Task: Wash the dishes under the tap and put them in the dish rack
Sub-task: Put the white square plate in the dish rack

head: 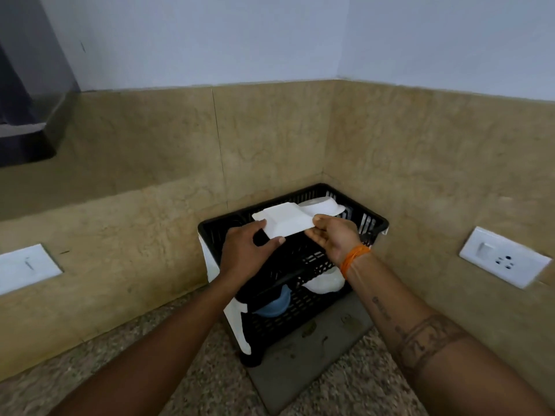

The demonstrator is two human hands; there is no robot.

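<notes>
A: What colour is the dish (285, 221) held between the two hands?
B: White. The rack (303, 259) under it is black, with lots of little slots.
A: And lower down?
B: A blue bowl (274, 304). The band (354, 258) on the right wrist is orange, and the counter (180, 370) is speckled brown

Blue bowl (274, 301) on dish rack (372, 223) lower tier mostly hidden behind upper shelf. White dish (322, 205) at rack's back half-covered by square plate (285, 220). Wall plate (27, 267) left of rack cut by edge.
</notes>
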